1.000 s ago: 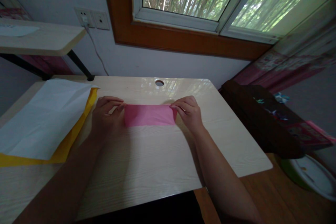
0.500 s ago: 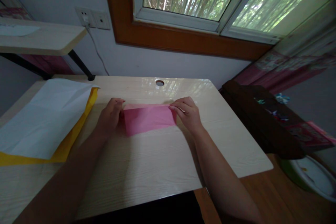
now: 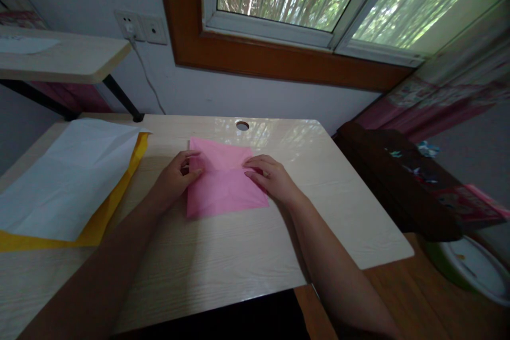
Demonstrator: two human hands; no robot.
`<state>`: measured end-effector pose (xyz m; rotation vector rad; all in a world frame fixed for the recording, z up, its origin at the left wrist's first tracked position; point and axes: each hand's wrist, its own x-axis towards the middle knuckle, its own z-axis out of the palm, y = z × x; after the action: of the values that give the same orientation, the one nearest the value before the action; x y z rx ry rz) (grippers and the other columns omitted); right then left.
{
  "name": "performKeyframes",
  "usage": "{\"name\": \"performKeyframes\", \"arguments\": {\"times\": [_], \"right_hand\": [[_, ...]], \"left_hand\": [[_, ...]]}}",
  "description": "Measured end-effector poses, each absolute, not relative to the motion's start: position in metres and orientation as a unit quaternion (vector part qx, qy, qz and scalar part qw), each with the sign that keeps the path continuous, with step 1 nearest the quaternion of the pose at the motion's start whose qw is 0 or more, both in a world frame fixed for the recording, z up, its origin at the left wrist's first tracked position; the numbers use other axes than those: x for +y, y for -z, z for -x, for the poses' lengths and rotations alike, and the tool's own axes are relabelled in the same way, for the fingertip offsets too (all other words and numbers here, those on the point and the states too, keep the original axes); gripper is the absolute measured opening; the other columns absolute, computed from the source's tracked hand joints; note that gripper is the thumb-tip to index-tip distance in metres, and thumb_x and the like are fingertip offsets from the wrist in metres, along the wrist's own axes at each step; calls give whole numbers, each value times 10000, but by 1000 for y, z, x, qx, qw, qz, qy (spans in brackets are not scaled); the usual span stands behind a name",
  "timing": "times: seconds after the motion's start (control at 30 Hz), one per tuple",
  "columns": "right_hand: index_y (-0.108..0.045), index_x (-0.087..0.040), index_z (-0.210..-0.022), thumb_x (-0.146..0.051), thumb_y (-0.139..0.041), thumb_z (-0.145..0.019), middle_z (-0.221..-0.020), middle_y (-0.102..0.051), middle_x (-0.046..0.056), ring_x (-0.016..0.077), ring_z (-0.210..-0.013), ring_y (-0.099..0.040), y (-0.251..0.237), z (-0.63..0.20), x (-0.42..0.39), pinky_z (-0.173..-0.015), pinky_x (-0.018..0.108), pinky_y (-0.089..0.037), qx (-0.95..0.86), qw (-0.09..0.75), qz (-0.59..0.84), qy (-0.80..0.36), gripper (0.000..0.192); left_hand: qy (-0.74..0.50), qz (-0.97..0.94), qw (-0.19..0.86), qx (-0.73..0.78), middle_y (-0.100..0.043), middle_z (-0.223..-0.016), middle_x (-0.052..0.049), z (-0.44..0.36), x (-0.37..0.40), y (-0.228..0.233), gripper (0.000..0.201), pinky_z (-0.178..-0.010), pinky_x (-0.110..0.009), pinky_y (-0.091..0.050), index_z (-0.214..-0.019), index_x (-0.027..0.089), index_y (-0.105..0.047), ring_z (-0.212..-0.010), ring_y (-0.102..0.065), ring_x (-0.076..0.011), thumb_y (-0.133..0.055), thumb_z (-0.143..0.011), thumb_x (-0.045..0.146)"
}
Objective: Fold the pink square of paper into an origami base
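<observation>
On desk (image 3: 223,255) | left hand (image 3: 175,180), right hand (image 3: 271,178): fingers spread flat on pink paper (image 3: 223,186)

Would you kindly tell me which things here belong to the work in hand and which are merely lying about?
In hand: pink paper, touched by left hand and right hand.
Lying about: white sheet, yellow sheet beneath it, wall socket.

Pink paper sheet (image 3: 223,180) lies unfolded flat near the worktop (image 3: 239,255) far edge, left hand (image 3: 175,178) pressing its left side, right hand (image 3: 271,178) its right; white sheet (image 3: 67,175) over yellow sheet (image 3: 99,223) at left edge.
</observation>
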<state>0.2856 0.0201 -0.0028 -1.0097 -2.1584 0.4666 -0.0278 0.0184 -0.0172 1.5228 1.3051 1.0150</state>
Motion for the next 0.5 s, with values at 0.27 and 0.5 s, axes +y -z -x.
{"name": "performKeyframes", "arguments": {"times": [0.27, 0.5], "right_hand": [[-673, -335, -1329, -379, -777, -882, -1328, -651, 86, 250, -1263, -604, 5, -278, 18, -1110, 479, -508, -825, 343, 386, -229, 461], [-588, -355, -1429, -392, -827, -824, -1488, -530, 95, 272, -1414, -482, 3, -266, 15, -1206, 507, -408, -828, 356, 360, -242, 652]], "left_hand": [[-401, -598, 461, 518, -720, -1070, -36, 24, 13, 9, 520, -709, -285, -519, -1267, 262, -671, -902, -658, -219, -766, -803, 477], [-419, -533, 555, 482, -688, -1130, -37, 14, 2, -7, 671, -741, -261, -544, -1324, 275, -630, -916, -655, -193, -874, -713, 406]]}}
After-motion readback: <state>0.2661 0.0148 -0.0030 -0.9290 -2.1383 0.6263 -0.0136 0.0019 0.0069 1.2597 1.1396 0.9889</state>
